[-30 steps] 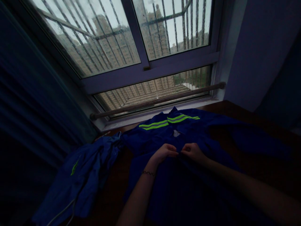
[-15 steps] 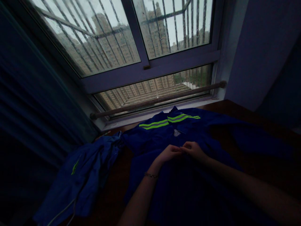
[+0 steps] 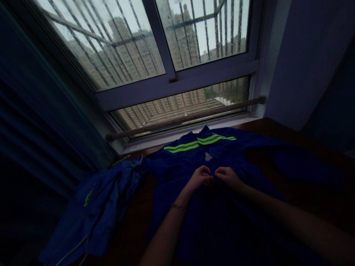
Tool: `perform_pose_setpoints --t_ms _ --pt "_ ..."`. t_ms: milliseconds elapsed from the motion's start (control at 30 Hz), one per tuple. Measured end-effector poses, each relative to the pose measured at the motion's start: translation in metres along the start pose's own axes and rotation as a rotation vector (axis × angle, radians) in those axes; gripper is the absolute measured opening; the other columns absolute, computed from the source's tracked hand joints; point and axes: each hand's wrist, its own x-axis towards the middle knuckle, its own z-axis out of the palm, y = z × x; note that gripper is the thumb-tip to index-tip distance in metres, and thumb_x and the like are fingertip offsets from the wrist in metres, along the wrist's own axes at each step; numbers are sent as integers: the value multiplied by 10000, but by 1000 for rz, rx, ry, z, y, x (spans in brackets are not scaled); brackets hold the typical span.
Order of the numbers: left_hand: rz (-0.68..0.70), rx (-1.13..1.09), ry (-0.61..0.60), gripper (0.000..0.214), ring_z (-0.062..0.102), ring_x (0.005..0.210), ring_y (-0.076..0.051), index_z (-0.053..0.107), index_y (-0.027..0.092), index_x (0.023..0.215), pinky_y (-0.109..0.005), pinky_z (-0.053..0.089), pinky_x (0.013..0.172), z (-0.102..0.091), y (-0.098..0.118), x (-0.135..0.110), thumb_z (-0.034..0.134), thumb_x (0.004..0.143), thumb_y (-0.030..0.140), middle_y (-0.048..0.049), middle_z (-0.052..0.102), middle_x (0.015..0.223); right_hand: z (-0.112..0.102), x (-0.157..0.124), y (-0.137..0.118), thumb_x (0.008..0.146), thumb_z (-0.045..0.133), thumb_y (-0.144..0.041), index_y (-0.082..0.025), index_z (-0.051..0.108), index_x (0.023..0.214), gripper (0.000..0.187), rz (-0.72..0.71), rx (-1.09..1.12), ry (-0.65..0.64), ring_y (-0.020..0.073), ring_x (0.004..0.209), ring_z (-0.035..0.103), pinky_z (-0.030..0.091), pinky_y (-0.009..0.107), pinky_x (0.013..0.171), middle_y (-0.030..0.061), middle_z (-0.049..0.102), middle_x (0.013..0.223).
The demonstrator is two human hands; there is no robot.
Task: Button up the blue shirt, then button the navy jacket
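A dark blue work jacket (image 3: 222,221) with yellow-green reflective stripes lies spread flat on a dark wooden table (image 3: 133,221), collar toward the window. My left hand (image 3: 200,176) and my right hand (image 3: 227,176) meet at the jacket's front opening just below the collar. Both hands pinch the fabric edge there, fingers curled and nearly touching. A thin bracelet sits on my left wrist. What lies between the fingertips is too dark to make out beyond the cloth.
A second blue garment (image 3: 94,210) with a green stripe lies crumpled at the table's left edge, a pale cord trailing from it. A barred window (image 3: 172,77) with a wooden rod (image 3: 185,118) stands behind. A dark curtain hangs left, a wall corner right.
Both hands have crept a little up the jacket front toward the collar, staying pinched together at the opening. The jacket itself has not shifted.
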Motion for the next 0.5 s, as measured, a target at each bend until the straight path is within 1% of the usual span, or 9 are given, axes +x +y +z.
perform_pose_setpoints --t_ms 133,233,333,433,500 --pt "-2 26 -22 345 581 478 -119 476 163 812 -171 392 414 2 2 -1 635 607 390 -11 620 627 0 1 1 665 516 -330 -135 572 709 208 -11 90 -1 94 496 469 338 200 467 -15 533 569" --pt "-2 14 -43 324 583 500 -109 488 156 798 -167 392 432 1 3 -3 621 625 395 -15 619 655 0 2 0 655 529 -354 -142 549 718 222 23 182 -12 89 480 459 329 201 457 -27 514 563" --pt "7 11 -38 319 574 499 -101 486 155 801 -157 375 428 0 3 -3 613 635 396 -5 603 634 -1 3 -1 639 545 -372 -150 521 720 237 68 247 12 76 441 423 306 196 430 -52 462 528" --pt "28 47 -32 331 562 493 -91 489 155 814 -154 368 425 1 4 -2 616 632 400 2 592 630 -2 2 -3 644 543 -379 -152 510 719 241 80 264 3 65 422 393 289 192 417 -62 438 519" --pt "34 71 -40 337 558 497 -85 493 152 819 -154 367 431 2 4 -2 612 636 409 2 592 640 -2 1 -3 651 542 -372 -147 514 706 233 47 230 -15 66 435 399 291 192 425 -56 446 523"
